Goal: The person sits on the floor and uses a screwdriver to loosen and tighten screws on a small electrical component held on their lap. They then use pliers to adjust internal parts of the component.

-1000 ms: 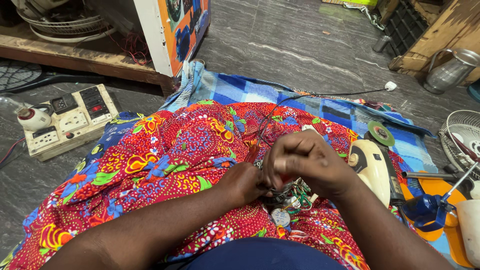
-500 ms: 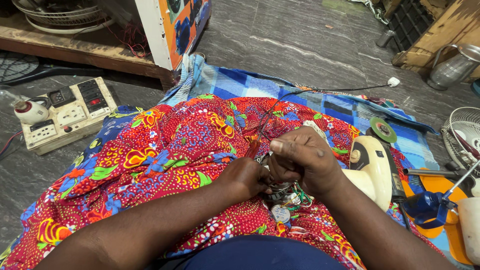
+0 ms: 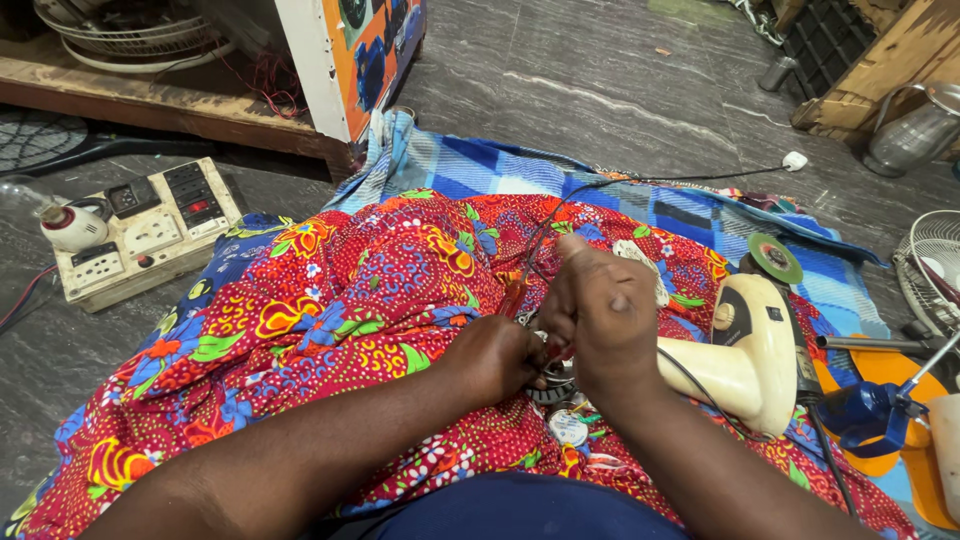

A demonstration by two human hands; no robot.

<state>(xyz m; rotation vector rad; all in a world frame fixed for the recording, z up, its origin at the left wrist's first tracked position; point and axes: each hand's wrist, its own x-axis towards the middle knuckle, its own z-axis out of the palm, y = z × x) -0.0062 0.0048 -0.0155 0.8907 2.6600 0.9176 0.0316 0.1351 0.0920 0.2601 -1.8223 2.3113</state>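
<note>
**Two hands working on a small metal part over a flowered cloth**

Head view: the camera is looking down at a person's lap, which is draped in a red cloth (image 3: 330, 330) printed with blue, yellow and green flowers. It is lying in soft folds across the middle of the frame. Both forearms are reaching in from the bottom edge and meeting just right of centre.

The left hand (image 3: 495, 355) is curling into a loose fist, fingers folded tight around something small; what it is gripping is hidden by the knuckles. The right hand (image 3: 605, 320) is sitting above and partly over it, fingers bent and pinched together, seemingly around thin dark wires (image 3: 535, 245) that are running upward from the hands. Just beneath both hands, a small round metal assembly (image 3: 560, 390) with tangled wiring is resting on the cloth, mostly covered.

To the right of the hands, a cream plastic power tool (image 3: 750, 355) with a smooth rounded body is lying on the cloth, a green disc (image 3: 775, 258) at its far end. Under the cloth, a blue checked blanket (image 3: 480, 170) is spreading toward the upper centre, over a grey stone floor (image 3: 600, 70).

At the left edge, a boxy cream switchboard (image 3: 145, 235) with sockets and dark switches is sitting on the floor. At the right edge, a wire fan guard (image 3: 930, 260) is showing partly.
</note>
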